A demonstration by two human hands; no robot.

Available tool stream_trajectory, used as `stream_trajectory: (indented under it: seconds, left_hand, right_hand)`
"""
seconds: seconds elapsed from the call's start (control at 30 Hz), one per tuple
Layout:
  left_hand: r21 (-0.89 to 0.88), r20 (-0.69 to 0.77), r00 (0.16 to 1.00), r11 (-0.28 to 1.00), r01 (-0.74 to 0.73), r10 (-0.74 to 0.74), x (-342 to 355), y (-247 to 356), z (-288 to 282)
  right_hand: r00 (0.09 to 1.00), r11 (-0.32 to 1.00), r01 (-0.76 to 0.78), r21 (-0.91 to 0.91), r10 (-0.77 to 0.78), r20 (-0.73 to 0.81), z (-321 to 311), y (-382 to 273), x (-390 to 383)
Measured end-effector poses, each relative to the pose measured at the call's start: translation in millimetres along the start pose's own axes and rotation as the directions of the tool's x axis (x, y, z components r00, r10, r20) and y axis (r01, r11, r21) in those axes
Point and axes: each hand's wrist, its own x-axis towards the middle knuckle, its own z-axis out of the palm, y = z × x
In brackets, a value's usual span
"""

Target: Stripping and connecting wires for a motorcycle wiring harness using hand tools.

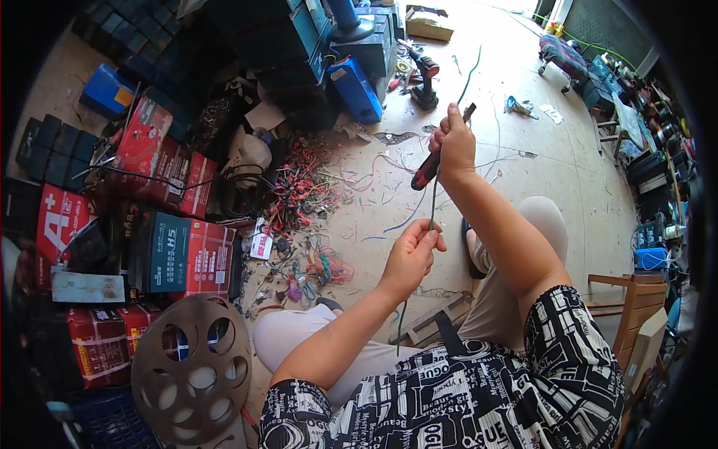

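A thin dark green wire [435,202] runs between my two hands, its free end rising past the right one and its other end hanging toward my lap. My left hand [410,260] pinches it between thumb and fingertips. Farther out and to the right, my right hand [455,146] is closed around a hand tool with a black-and-red handle [425,173]. The tool's dark tip sticks out beyond the thumb, and my fingers hide its middle, so its exact kind is unclear. The wire also passes by this hand; whether it is gripped there is hidden.
Tangled red and black wires [299,187] and scraps litter the floor. Boxed batteries [179,251] stack up at left, behind a round metal plate with holes [191,367]. A cordless drill [424,82] stands ahead, a glove [521,107] lies farther right, and a wooden stool [639,314] stands right.
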Motion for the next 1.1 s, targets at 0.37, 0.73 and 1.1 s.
stream_trajectory:
  seconds: [0.37,0.73,1.1]
  left_hand:
    - [0.307,-0.119,0.990,0.951,-0.035,0.074,19.1,-26.6,-41.2]
    - [-0.023,-0.127,0.988,0.995,-0.096,0.092,12.5,-2.6,-28.9]
    - [-0.083,-0.143,0.985,0.991,-0.110,0.097,1.7,-1.0,-28.4]
  right_hand:
    - [0.972,0.905,0.137,-0.403,-0.045,0.231,-2.7,6.7,-5.7]
    - [0.942,0.798,0.111,-0.593,0.105,0.319,0.5,23.1,-24.5]
    - [0.907,0.565,0.240,-0.789,0.160,0.391,-1.3,29.7,-16.1]
